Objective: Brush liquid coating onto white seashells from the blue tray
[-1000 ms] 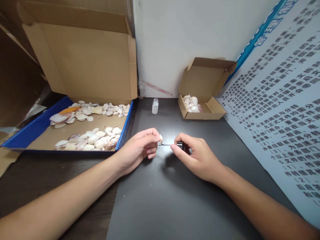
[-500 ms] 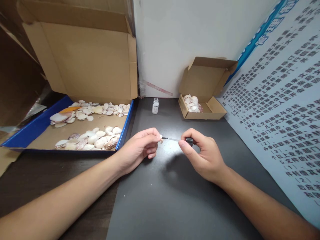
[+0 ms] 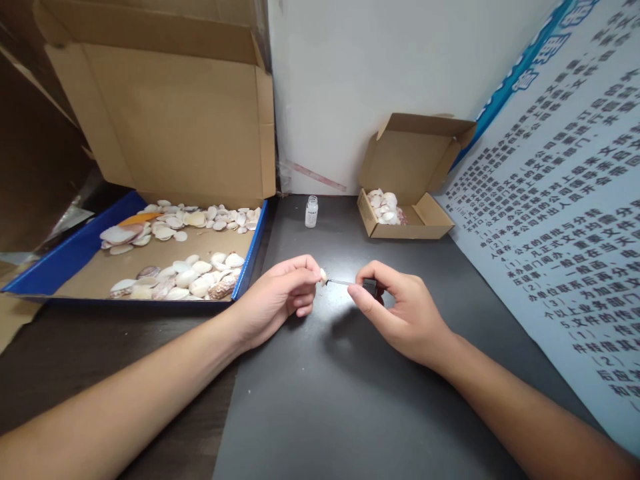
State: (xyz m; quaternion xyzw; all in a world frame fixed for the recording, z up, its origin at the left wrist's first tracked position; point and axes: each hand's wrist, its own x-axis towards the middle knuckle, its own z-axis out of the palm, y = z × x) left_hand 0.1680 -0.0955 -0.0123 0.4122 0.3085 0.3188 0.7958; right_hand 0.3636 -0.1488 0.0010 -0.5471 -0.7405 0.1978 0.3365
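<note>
Between thumb and fingertips, my left hand pinches a small pale seashell above the dark mat. My right hand grips the black cap of a brush applicator. Its thin stem points left, and the brush tip is at the lower edge of the shell; whether it touches is too small to tell. Behind the hands stands a small clear glass bottle, upright and uncapped, with a printed label.
At left, an open blue-sided cardboard box holds rows of seashells. A smaller open carton with white shells stands at back right. A printed sheet lies along the right side; a white wall rises behind.
My right hand has moved slightly left, bringing the brush closer in and a little lower on the shell. The shell has turned and shows more of its surface. My left hand stays nearly still.
</note>
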